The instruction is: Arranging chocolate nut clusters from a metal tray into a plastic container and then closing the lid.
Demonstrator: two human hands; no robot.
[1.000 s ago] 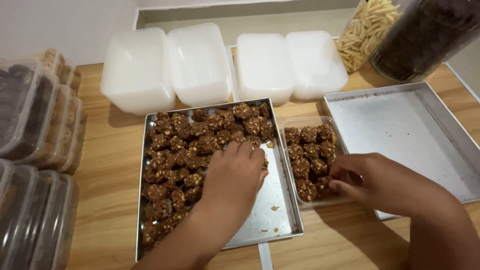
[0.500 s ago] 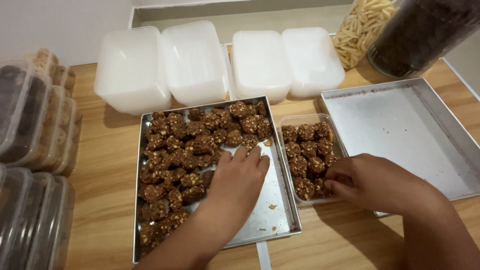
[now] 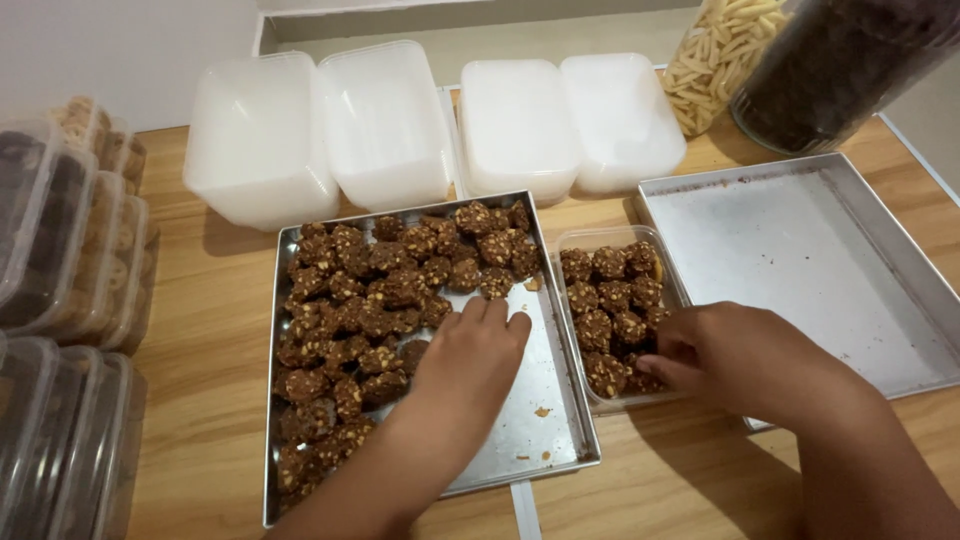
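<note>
Brown nut-studded cookies point(image 3: 375, 300) still cover most of the metal tray point(image 3: 560, 400); the clear plastic container point(image 3: 600, 240) beside it is nearly full. The left hand point(image 3: 470, 365) rests loosely curled among the tray cookies; whether it grips one cannot be told. The right hand point(image 3: 745, 360) pinches at a cookie in the container.

I see my left hand point(image 3: 470, 360) and my right hand point(image 3: 745, 360), both bare. No rings, no watch, no gloves. My arms are bare too, with no sleeves that I can see.
</note>
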